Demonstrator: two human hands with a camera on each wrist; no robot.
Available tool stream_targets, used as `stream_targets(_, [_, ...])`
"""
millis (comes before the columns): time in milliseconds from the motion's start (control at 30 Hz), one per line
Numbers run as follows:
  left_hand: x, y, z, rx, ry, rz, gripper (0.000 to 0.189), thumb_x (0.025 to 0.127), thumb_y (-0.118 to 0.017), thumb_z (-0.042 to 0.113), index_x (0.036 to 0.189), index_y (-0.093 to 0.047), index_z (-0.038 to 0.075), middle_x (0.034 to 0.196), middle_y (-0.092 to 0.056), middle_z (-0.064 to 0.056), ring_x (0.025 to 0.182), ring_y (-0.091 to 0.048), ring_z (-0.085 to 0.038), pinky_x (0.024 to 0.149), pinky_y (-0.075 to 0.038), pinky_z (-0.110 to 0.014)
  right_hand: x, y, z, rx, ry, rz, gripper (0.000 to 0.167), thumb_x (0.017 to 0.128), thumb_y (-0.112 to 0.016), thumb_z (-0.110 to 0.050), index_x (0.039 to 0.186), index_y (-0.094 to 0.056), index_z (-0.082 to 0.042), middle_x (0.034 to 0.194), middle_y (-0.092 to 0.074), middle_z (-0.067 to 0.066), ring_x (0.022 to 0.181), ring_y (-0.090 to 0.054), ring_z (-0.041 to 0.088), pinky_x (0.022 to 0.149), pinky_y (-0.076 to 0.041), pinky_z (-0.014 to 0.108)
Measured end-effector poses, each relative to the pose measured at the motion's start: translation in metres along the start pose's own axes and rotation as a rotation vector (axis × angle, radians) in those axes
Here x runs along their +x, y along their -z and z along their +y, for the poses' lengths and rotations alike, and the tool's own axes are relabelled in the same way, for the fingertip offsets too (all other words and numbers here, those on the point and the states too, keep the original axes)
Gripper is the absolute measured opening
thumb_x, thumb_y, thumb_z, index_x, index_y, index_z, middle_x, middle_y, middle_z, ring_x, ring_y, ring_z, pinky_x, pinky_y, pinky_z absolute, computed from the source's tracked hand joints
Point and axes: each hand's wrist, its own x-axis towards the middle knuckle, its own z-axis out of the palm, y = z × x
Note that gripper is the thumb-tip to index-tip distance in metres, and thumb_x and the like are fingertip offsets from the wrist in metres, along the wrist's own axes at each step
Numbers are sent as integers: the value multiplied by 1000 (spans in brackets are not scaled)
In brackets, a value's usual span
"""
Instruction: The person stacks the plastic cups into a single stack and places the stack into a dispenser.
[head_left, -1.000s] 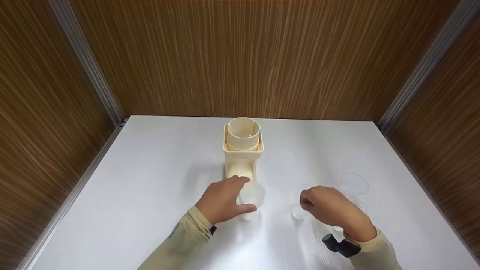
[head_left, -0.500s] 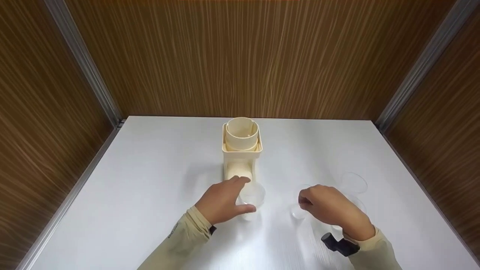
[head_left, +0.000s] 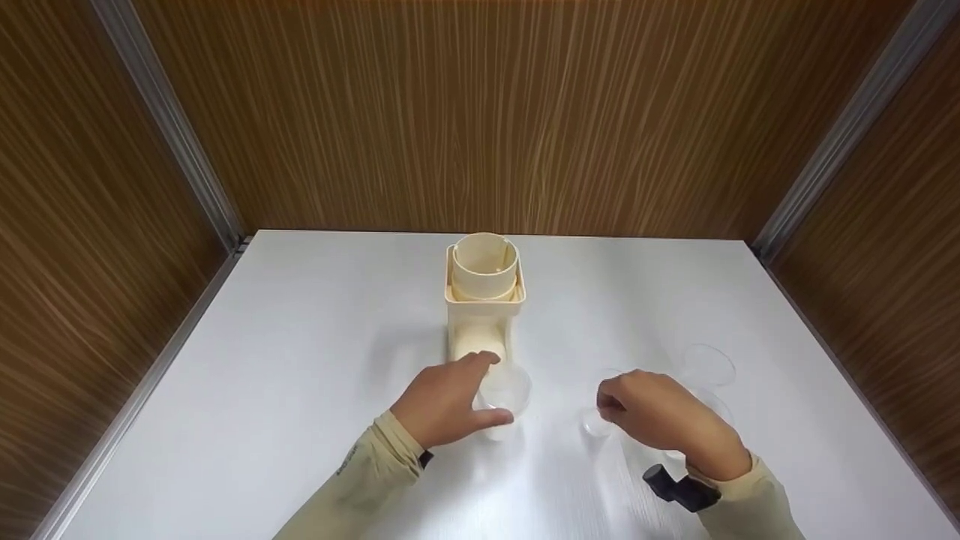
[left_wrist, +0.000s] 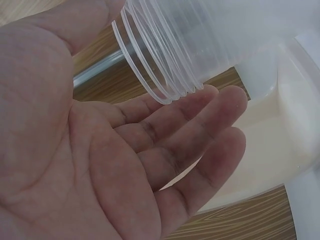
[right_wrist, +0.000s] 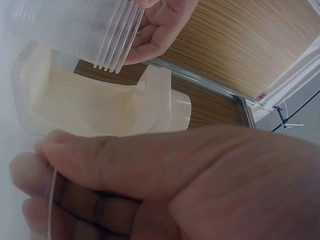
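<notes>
Clear cups [right_wrist: 75, 30] cropped, sleeves [head_left: 367, 480] cut off

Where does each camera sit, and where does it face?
Head: on the head, facing forward and down at the table; left hand, right hand show.
Left wrist: on that wrist, facing clear cups; only left hand shows.
Right wrist: on that wrist, facing cream stand; right hand pinching thin clear piece, left hand beyond.
Wrist views share cups and stand.
</notes>
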Motion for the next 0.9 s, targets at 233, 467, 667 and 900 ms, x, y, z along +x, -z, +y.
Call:
stream_targets(233, [1, 0, 0, 5, -6, 7, 73, 89, -77, 53, 141, -55, 7, 126, -69, -7, 95, -70, -21, 81, -57, -43, 0, 1, 1, -12, 0, 11, 25, 93, -64, 0, 75, -62, -18, 70, -50, -13, 63, -41, 4, 58, -38, 25])
stream_targets(467, [0, 1, 1, 20, -20, 1, 73, 90, -76, 53, 143, -55, 6, 125, -70, -6, 95, -72, -22, 83, -58, -42, -1, 1, 0, -9, -5, 23, 26, 91, -61, 2, 74, -60, -18, 70, -49, -13, 63, -40, 4, 58, -37, 25])
stream_targets(667, [-1, 1, 2, 20, -16, -11, 72, 91, -76, 51, 144, -54, 7, 130, -70, -8, 99, -72, -24, 84, -58, -43, 0, -1, 0, -14, 3, 28, 26, 91, -61, 2, 75, -60, -18, 70, -49, -13, 64, -40, 5, 59, -38, 25])
stream_targets(900, [-2, 2, 3, -3, 10, -39, 72, 92, -75, 49, 146, -53, 7, 137, -66, -8, 106, -71, -26, 89, -57, -44, 2, -2, 1, 9, 41, 35, 23, 92, -64, 3, 77, -65, -15, 72, -55, -12, 65, -43, 4, 61, -41, 25])
